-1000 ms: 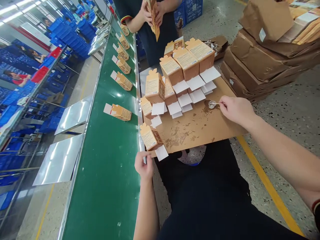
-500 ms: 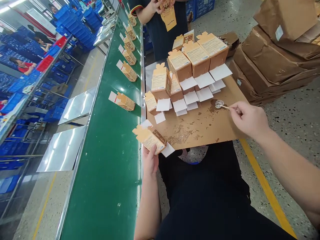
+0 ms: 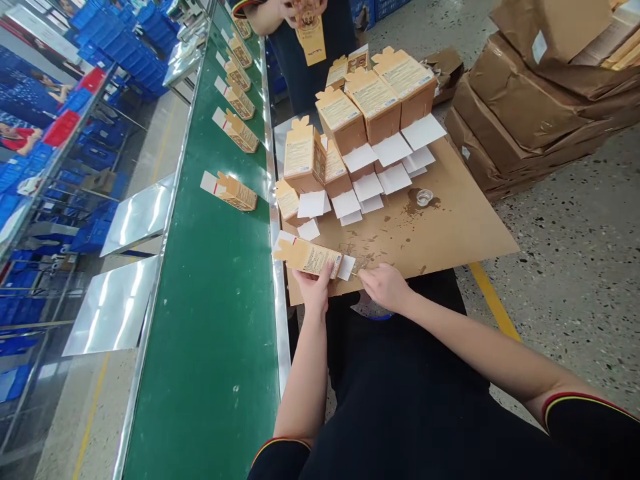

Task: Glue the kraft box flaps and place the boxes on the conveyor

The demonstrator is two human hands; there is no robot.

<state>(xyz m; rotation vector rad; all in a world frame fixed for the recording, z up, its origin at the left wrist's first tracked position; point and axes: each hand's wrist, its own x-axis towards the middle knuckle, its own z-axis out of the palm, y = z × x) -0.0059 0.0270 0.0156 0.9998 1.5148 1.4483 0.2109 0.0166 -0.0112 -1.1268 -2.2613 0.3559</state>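
My left hand (image 3: 314, 288) grips a small tan carton (image 3: 308, 257) lying on its side at the near edge of a brown cardboard sheet (image 3: 450, 227). The carton's white end flap (image 3: 346, 267) hangs open toward my right hand (image 3: 384, 285), which pinches a thin stick (image 3: 356, 273) whose tip touches that flap. A small clear dish (image 3: 425, 197) sits on a dark stain further back on the sheet. Several more tan cartons (image 3: 367, 110) with open white flaps are stacked at the sheet's far side.
A green conveyor belt (image 3: 215, 320) runs along the left and carries several cartons (image 3: 235, 192). Another person (image 3: 300, 27) stands at the far end holding a flat carton. Brown wrapped bundles (image 3: 530, 87) are piled at the right. Blue crates fill the far left.
My left hand lifted the nearest carton from the sheet's corner and laid it on its side. My right hand moved from the dish to the carton's flap with the stick.
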